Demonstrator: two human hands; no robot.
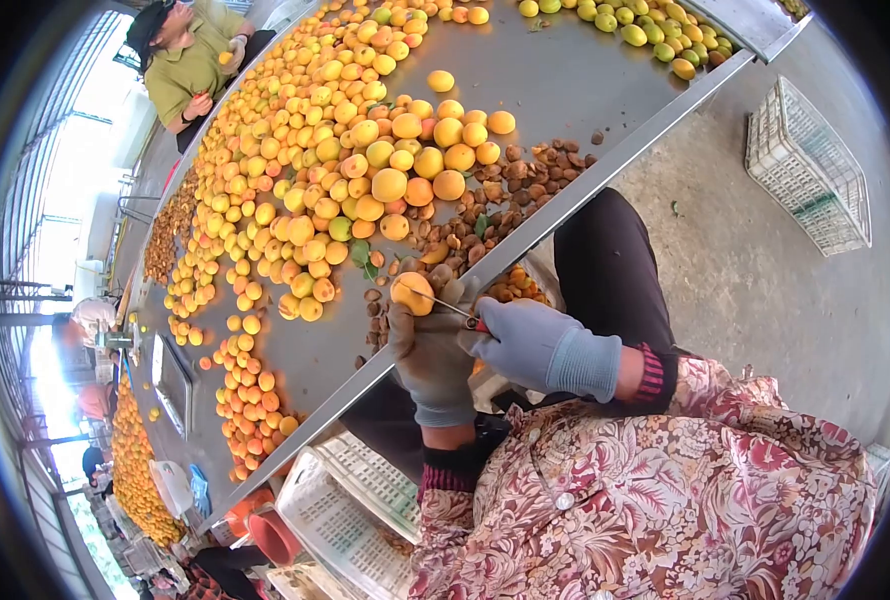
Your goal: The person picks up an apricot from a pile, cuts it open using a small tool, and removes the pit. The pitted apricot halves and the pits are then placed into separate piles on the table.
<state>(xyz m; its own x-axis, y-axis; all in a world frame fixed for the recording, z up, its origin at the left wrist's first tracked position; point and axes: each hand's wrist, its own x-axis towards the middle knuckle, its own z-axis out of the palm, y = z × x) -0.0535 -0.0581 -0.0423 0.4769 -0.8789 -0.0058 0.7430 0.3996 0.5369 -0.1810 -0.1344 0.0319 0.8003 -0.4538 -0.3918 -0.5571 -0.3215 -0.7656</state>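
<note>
In my left hand point(430, 355), in a dirty grey glove, is an apricot point(413, 293) held near the table's front edge. My right hand point(530, 340), gloved in grey, grips the red handle of a small knife point(477, 325). Its thin blade reaches left to the apricot's surface. Brown pits point(525, 185) lie heaped on the metal table just beyond my hands. A large spread of orange-yellow apricots point(305, 180) covers the table further away.
Greener fruit point(635, 25) lies at the table's far right. A white crate point(810, 165) stands on the floor at right, another point(355, 500) below the table edge. Red buckets point(273, 538) are at lower left. A person in a green shirt point(190, 75) is across the table.
</note>
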